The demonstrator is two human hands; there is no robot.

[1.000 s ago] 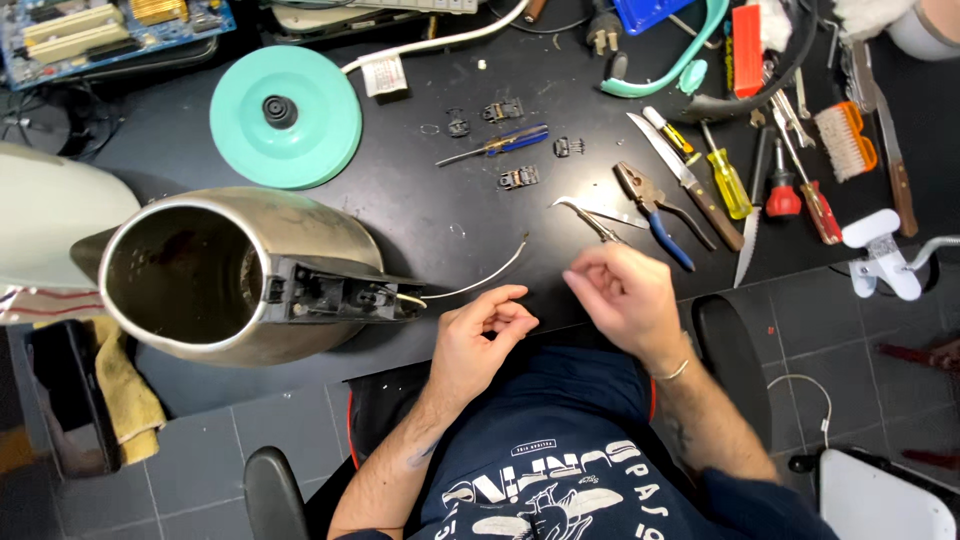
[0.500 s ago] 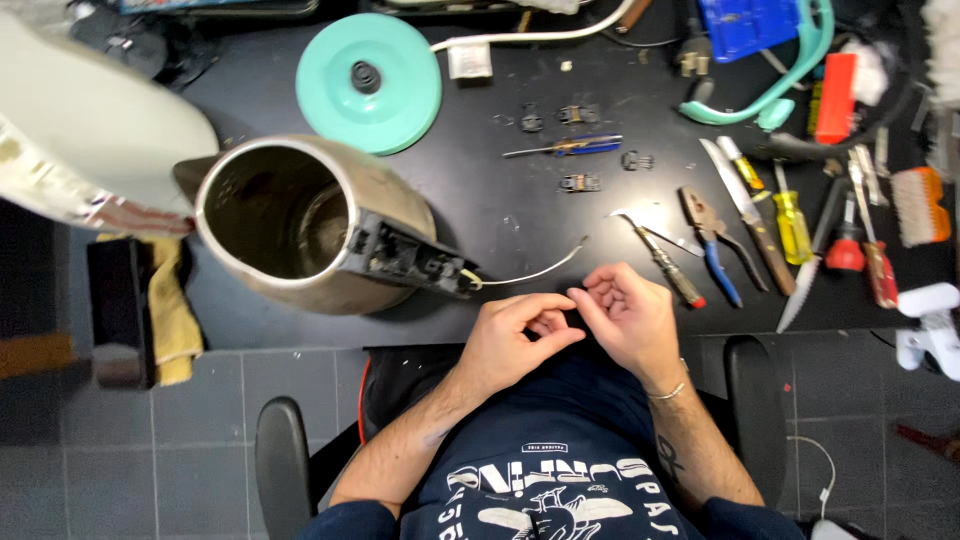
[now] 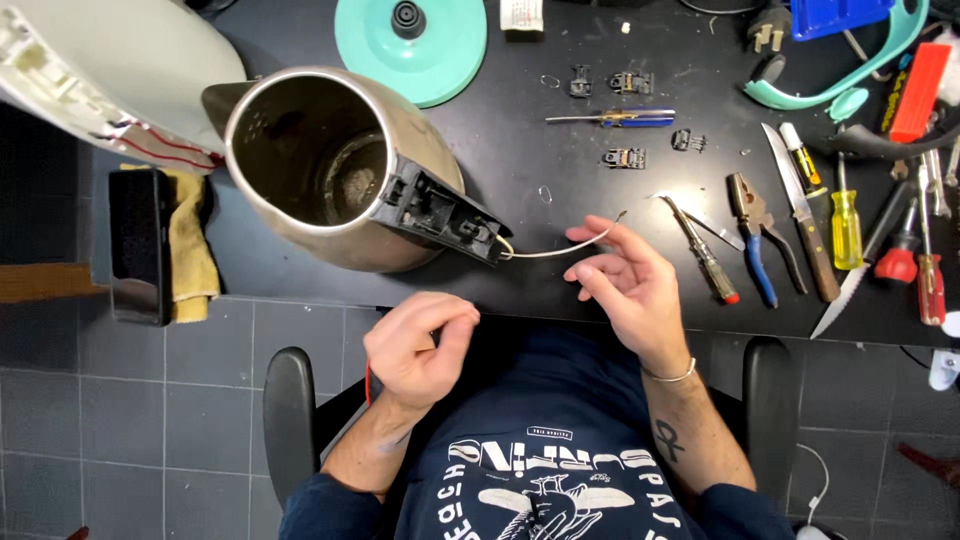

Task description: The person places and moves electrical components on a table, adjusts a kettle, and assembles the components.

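Both grips differ: the right hand (image 3: 625, 285) lies open-fingered at the black tabletop (image 3: 560, 170) edge, just touching the pale wire (image 3: 555, 250); the left hand (image 3: 415, 345) pinches a thin red wire (image 3: 368, 382). Largest, the steel kettle (image 3: 330, 165) lies tipped, the pale wire leaving its black housing (image 3: 440, 215).

From my remote seat I make out just two such things: a small white label or tag (image 3: 521, 14) at the bench's top edge beside the teal disc (image 3: 412, 45), and what may be a dark phone with an unlit screen (image 3: 138, 245) on the yellow cloth (image 3: 190, 240).
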